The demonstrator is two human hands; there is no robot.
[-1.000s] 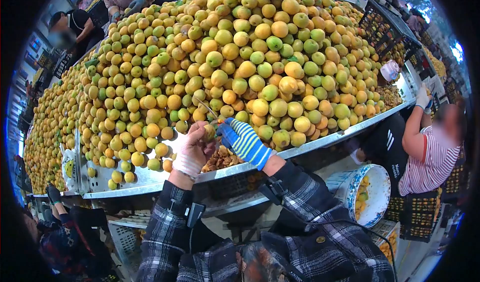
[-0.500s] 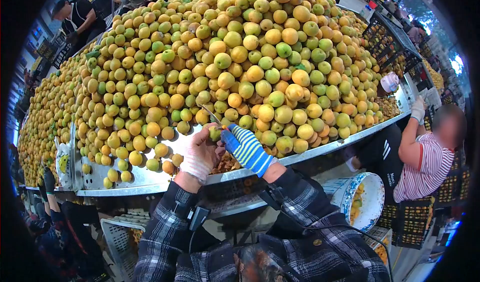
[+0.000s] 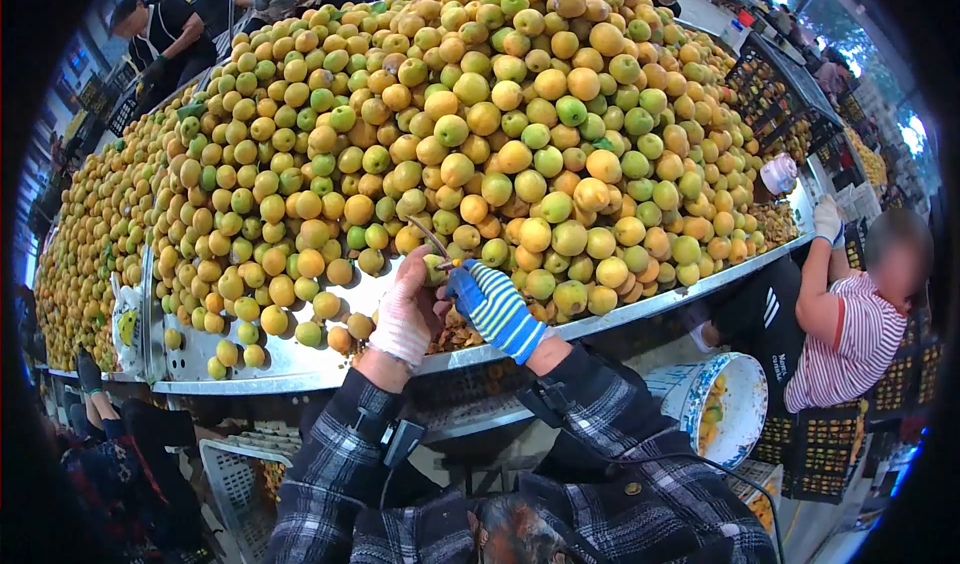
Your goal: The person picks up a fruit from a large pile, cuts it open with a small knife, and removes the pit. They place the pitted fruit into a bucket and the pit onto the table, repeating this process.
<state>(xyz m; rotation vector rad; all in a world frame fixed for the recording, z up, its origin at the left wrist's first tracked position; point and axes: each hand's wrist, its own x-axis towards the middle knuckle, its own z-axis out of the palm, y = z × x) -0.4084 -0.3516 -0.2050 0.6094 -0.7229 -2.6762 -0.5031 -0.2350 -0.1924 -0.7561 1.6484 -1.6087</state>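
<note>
The right grip [image 3: 495, 310] hides part of the knife [image 3: 431, 236].

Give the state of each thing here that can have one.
Held fruit: partly hidden; cut or whole, cannot tell
Knife: blade bare, handle mostly hidden
Left hand: closed around the held fruit
Right hand: closed on the knife
Gloves: worn on both hands
Fruit pile: heaped, mixed green to orange
Bucket: open, partly filled

Curled left hand [image 3: 406, 309] beside right hand [image 3: 497, 310]
</note>
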